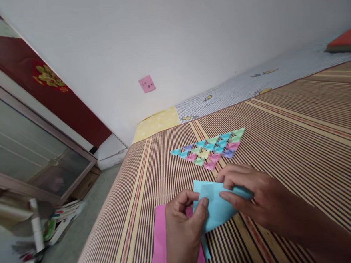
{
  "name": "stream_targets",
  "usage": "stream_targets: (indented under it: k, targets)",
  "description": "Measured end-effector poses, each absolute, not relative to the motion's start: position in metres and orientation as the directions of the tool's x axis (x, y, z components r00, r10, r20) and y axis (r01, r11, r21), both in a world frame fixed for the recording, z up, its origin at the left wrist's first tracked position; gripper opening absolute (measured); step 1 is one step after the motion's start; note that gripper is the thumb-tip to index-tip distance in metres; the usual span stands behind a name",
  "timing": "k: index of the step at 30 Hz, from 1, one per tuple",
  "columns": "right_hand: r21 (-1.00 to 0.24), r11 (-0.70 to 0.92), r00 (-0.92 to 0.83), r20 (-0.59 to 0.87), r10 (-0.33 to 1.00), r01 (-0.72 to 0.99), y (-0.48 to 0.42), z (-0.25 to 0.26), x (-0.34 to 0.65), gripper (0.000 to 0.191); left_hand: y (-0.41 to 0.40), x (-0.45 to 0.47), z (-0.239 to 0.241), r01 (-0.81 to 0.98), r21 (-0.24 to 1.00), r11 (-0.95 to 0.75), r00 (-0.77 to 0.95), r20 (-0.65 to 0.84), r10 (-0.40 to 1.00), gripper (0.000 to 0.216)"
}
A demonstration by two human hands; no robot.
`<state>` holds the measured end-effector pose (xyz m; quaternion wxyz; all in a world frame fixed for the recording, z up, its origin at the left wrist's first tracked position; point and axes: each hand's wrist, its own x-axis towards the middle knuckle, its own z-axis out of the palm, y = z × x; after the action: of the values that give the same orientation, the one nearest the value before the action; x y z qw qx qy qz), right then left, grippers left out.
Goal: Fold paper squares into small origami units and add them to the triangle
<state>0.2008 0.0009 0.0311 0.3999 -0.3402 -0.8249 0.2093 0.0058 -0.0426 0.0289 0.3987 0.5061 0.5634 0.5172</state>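
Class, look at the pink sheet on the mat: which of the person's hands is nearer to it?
Left. The left hand lies right over the pink sheet, covering its middle; the right hand is off to its right, pinching the blue paper.

White wall (186, 34) across the top, pink note (147, 84) stuck at centre. Striped mat (299, 139) fills right and middle, checked sheet (250, 82) behind it. Red cushion (346, 39) upper right. Dark red cabinet (55, 92) and glass panel (20, 150) at left. Grey floor (80, 234) with scattered papers (58, 222) lower left.
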Motion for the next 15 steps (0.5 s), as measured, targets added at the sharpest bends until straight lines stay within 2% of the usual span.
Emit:
stream_targets:
  k: [4,9,12,13,15]
  targets:
    - [-0.632,0.668,-0.426,0.518,0.741,0.393,0.000,0.032,0.196,0.023,-0.042,0.016,0.031,0.202,0.976,-0.077,-0.109,0.101,0.989,0.020]
    - [-0.646,0.643,-0.408,0.501,0.763,0.411,-0.003,0.032,0.189,0.023,-0.044,0.023,0.033,0.074,0.997,-0.037,-0.151,0.048,0.987,0.018]
    - [-0.643,0.647,-0.412,0.502,0.761,0.411,-0.005,0.031,0.189,0.024,-0.044,0.023,0.035,0.022,1.000,0.005,-0.171,-0.002,0.985,0.046]
    - [-0.645,0.647,-0.416,0.499,0.760,0.407,-0.005,0.031,0.189,0.024,-0.044,0.023,0.036,0.010,1.000,0.007,-0.150,-0.006,0.989,0.046]
    - [-0.654,0.641,-0.426,0.485,0.763,0.402,-0.006,0.030,0.189,0.024,-0.044,0.022,0.037,-0.008,1.000,0.005,-0.091,-0.006,0.996,0.033]
